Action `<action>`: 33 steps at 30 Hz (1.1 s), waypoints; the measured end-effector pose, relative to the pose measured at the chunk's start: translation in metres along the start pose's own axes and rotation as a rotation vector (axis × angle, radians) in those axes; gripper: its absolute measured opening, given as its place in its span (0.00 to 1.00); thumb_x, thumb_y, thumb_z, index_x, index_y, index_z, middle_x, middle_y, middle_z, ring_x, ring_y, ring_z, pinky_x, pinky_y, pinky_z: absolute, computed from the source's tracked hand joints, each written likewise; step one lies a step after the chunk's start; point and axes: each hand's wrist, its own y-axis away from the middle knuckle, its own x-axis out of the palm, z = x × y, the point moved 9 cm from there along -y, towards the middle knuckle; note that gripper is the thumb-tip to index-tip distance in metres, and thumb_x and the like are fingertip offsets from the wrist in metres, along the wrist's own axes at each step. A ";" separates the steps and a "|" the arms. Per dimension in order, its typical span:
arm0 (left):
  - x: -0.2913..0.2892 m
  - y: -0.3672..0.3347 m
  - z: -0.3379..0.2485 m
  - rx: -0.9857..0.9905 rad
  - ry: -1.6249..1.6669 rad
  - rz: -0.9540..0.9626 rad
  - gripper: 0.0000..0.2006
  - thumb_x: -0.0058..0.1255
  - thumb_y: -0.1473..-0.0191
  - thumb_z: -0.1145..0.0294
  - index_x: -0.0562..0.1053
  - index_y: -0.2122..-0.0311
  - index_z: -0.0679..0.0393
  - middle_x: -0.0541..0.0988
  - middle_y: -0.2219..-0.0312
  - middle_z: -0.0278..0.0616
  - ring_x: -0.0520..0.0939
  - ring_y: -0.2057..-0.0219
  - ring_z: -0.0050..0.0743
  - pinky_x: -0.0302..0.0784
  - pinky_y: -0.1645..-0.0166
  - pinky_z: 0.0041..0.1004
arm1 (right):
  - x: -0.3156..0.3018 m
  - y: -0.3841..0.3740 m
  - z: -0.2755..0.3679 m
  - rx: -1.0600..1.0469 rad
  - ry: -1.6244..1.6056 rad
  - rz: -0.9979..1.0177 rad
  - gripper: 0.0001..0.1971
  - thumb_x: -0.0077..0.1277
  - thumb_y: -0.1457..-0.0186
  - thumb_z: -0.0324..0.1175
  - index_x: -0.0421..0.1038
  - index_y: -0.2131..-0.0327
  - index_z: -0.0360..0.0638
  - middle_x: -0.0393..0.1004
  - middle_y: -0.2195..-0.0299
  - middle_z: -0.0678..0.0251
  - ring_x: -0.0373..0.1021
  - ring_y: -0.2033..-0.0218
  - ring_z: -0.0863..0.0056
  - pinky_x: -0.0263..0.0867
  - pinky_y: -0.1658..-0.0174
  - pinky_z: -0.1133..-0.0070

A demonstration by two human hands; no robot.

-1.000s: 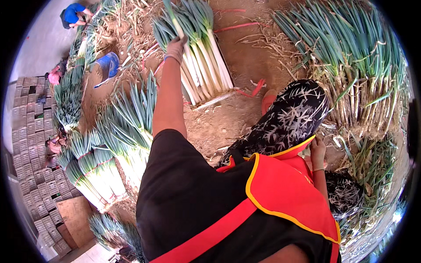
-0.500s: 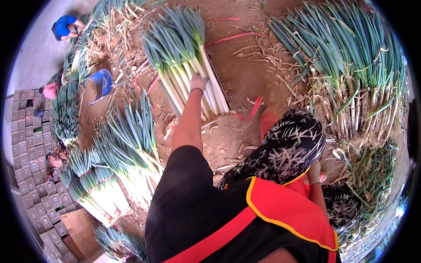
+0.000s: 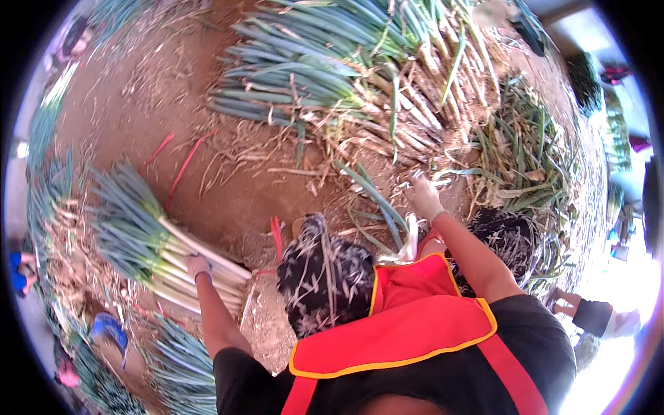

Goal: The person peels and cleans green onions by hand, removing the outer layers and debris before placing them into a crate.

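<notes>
My left hand [image 3: 198, 265], in a pale glove, rests on top of a stack of cleaned long green onions [image 3: 173, 252]; its fingers look laid over the white stalks. The stack lies on the ground to my left, leaves pointing away to the left. My right hand [image 3: 424, 198], also gloved, is stretched forward with fingers extended and nothing visible in it. Just beyond it lies a big heap of uncleaned green onions [image 3: 387, 76] with brown, dry outer skins. Between my knees, a single green onion [image 3: 380, 197] with loose peelings lies close to the right hand.
Stripped leaves [image 3: 519, 155] are piled at the right. Red ties [image 3: 187, 166] lie on the dirt floor [image 3: 228, 190]. A blue bucket [image 3: 109, 328] and more green onions [image 3: 183, 360] are at lower left. Another person [image 3: 588, 315] appears at the right edge, others at far left.
The view has swung right. My right hand has moved from beside my knee out toward the uncleaned heap. My left hand still rests on the cleaned stack.
</notes>
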 end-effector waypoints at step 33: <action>-0.065 0.407 -0.508 1.052 0.583 0.865 0.18 0.49 0.43 0.60 0.70 0.51 0.57 0.74 0.57 0.37 0.74 0.55 0.26 0.71 0.51 0.32 | -0.208 0.054 0.159 -0.054 -1.353 0.013 0.15 0.52 0.47 0.41 0.66 0.63 0.39 0.62 0.80 0.77 0.56 0.83 0.88 0.54 0.81 0.87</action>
